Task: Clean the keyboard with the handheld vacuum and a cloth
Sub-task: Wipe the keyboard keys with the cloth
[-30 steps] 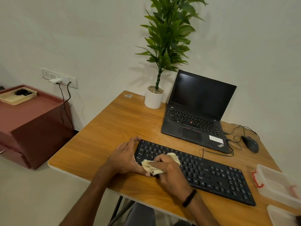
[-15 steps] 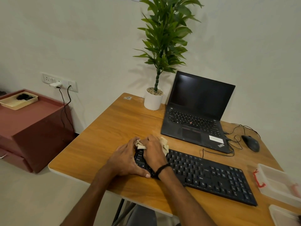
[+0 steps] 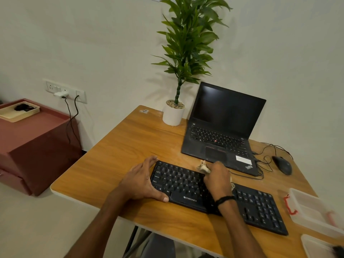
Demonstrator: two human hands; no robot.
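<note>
Since half a second ago, my right hand [image 3: 217, 178] has slid the cloth [image 3: 203, 167] rightward along the keyboard's far edge, from the left corner to about the middle. My left hand [image 3: 141, 181] has kept its place at the left end.

Nearest me, at the lower right corner of the bench [image 3: 111, 164], sits a clear plastic container [image 3: 316, 246], partly cut off by the frame. Just beyond it lies a second clear tub [image 3: 312, 211] with a red clasp [image 3: 289, 205] on its near-left side.

The black keyboard [image 3: 260, 207] lies at a slant across the front of the bench. My left hand is spread wide at its left end, thumb pressed on the near edge and straight fingers reaching the far-left corner. My right hand, with a black band [image 3: 224, 199] on the wrist, is curled around the pale cloth and pushes it down on the upper rows of keys. A crumpled bit of cloth sticks out past the fingers.

Behind the keyboard stands an open black laptop [image 3: 219, 131] with a dark screen. To its right rests a black mouse [image 3: 282, 164] among loose cables. A potted plant [image 3: 174, 113] in a white pot stands just left of the laptop, against the wall.

Off to the left, a dark red cabinet [image 3: 33, 146] carries a cream tray [image 3: 18, 110]. Above it, a wall socket [image 3: 65, 90] has cables plugged in.
</note>
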